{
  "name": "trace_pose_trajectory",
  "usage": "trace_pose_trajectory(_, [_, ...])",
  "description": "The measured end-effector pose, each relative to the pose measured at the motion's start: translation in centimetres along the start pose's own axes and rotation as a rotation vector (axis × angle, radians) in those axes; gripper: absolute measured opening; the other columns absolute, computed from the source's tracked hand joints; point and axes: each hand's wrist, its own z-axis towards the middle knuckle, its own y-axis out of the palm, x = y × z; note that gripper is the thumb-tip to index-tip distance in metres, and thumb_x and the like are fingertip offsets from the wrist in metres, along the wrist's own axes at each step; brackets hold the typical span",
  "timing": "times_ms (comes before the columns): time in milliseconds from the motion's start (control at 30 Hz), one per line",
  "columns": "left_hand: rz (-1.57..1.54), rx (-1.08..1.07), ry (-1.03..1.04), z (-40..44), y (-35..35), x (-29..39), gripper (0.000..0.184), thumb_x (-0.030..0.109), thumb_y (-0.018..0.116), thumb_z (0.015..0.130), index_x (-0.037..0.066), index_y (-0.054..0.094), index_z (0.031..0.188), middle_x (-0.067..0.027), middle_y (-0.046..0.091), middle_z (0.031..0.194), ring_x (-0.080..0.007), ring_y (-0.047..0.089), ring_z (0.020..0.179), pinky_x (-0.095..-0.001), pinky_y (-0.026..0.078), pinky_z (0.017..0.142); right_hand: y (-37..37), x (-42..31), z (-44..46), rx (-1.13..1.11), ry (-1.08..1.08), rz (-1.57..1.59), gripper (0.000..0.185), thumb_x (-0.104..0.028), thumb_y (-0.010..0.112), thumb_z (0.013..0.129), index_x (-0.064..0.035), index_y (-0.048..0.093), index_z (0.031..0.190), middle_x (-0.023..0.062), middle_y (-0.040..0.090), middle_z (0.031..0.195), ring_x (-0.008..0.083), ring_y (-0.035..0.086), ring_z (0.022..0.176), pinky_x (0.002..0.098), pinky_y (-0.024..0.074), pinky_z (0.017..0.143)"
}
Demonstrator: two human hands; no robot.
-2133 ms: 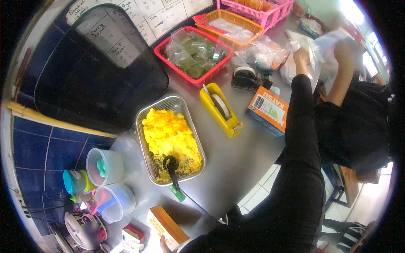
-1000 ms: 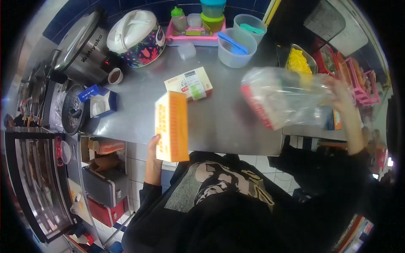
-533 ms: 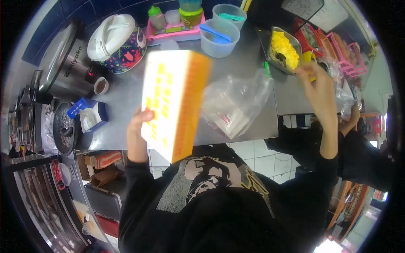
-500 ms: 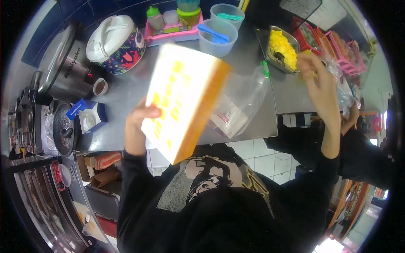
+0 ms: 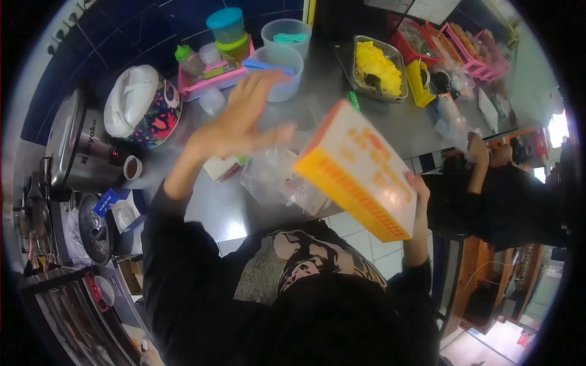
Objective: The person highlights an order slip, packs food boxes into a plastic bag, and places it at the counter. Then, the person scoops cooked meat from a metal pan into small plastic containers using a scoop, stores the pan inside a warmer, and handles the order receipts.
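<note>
My right hand (image 5: 419, 194) grips a white and yellow cardboard box (image 5: 366, 171) with orange print, holding it tilted in front of my body by its right edge. Held up over the counter, my left hand (image 5: 238, 119) has its fingers spread and nothing in it; motion blurs it a little. Below lies a clear plastic bag (image 5: 262, 180) beside a white printed packet (image 5: 303, 194). Partly under my left wrist is a small white carton (image 5: 222, 168). At the back a clear rectangular tub (image 5: 398, 91) holds yellow shreds and a dark spoon handle.
Two clear round tubs (image 5: 287, 85) and a pink tray (image 5: 213, 82) with bottles stand along the wall. A flowered rice cooker (image 5: 155, 119) and a silver cooker (image 5: 79, 155) are at left. On the right, another person's hand (image 5: 480, 149) is near plastic-wrapped items and baskets.
The box has passed from my left hand to my right and moved rightward. My right hand has come away from the yellow shreds. My left hand has let go and risen, fingers spread.
</note>
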Motion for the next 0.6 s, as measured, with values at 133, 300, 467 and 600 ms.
trace_pose_trajectory(133, [0.215, 0.034, -0.118, -4.7, 3.4, 4.0, 0.066, 0.031, 0.070, 0.077, 0.004, 0.039, 0.128, -0.0176, 0.046, 0.122, -0.0299, 0.041, 0.119, -0.0388, 0.032, 0.100, -0.1, 0.9, 1.3, 0.010, -0.170, 0.280, 0.054, -0.035, 0.049, 0.089, 0.0027, 0.047, 0.127, 0.0178, 0.057, 0.122, 0.0259, 0.059, 0.107, 0.0351, 0.0480, 0.090])
trace_pose_trajectory(300, [-0.151, 0.312, -0.356, -5.5, 4.5, 0.3, 0.042, -0.002, 0.065, 0.070, 0.000, 0.049, 0.109, -0.0150, 0.057, 0.093, -0.0285, 0.058, 0.083, -0.0338, 0.047, 0.074, 1.2, 2.7, 5.7, -0.226, -0.218, 0.408, 0.051, -0.031, 0.049, 0.091, 0.0001, 0.043, 0.132, 0.0147, 0.054, 0.126, 0.0276, 0.056, 0.112, 0.0395, 0.0456, 0.095])
trace_pose_trajectory(467, [-0.402, 0.291, -0.365, -5.6, 1.9, -3.0, 0.044, -0.002, 0.062, 0.074, 0.003, 0.046, 0.114, -0.0094, 0.057, 0.089, -0.0172, 0.056, 0.074, -0.0295, 0.047, 0.070, 8.6, 5.6, 10.1, -0.572, -0.196, 0.291, 0.061, -0.010, 0.062, 0.081, 0.0020, 0.036, 0.135, 0.0166, 0.048, 0.132, 0.0284, 0.050, 0.119, 0.0431, 0.0394, 0.102])
trace_pose_trajectory(600, [-1.122, 0.218, -0.640, -5.9, 2.0, -3.9, 0.054, -0.008, 0.057, 0.075, 0.008, 0.037, 0.124, -0.0066, 0.057, 0.096, -0.0089, 0.051, 0.068, -0.0241, 0.042, 0.060, 11.6, 7.0, 13.4, -0.422, -0.157, 0.240, 0.074, -0.001, 0.072, 0.071, 0.0037, 0.033, 0.134, 0.0171, 0.048, 0.130, 0.0277, 0.048, 0.121, 0.0414, 0.0379, 0.103])
